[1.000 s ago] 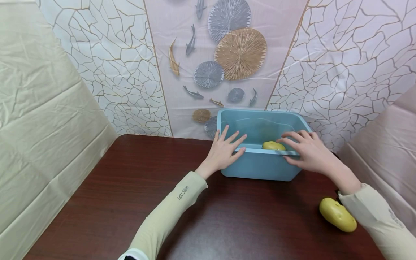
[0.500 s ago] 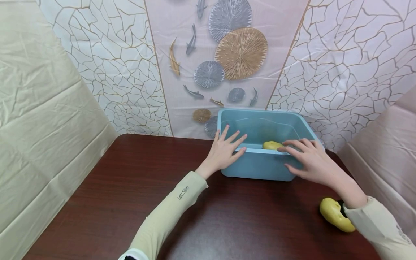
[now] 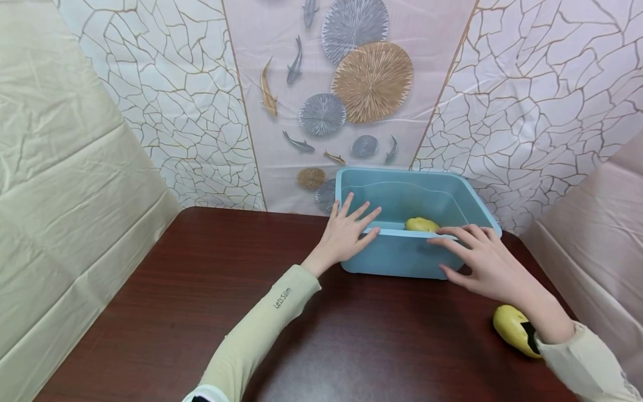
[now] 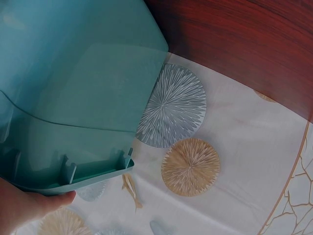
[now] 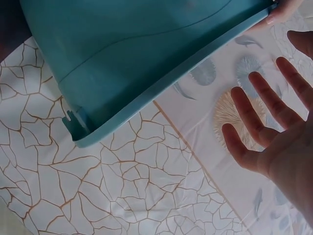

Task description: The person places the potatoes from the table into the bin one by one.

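Observation:
A light blue plastic bin [image 3: 397, 255] stands against the back wall, with one yellow potato [image 3: 421, 224] inside near its front wall. My left hand [image 3: 344, 233] rests on the bin's left front rim, fingers spread. In the left wrist view, a digit of the left hand [image 4: 41, 203] lies along the outside of the rim. My right hand [image 3: 482, 262] is by the bin's right front corner, fingers parted and slightly bent, holding nothing. The right wrist view shows the right hand [image 5: 279, 122] apart from the rim. A second yellow potato [image 3: 514, 329] lies on the table, partly behind the right wrist.
The dark red-brown wooden table [image 3: 382, 340] extends in front of the bin. A patterned cloth backdrop [image 3: 201, 111] hangs behind it. Beige cloth [image 3: 60, 212] borders the left side, and pale cloth [image 3: 598, 234] the right.
My right hand has drawn back from over the bin, toward me and slightly right and down. Its wrist now covers more of the potato on the table. My left hand stays in place.

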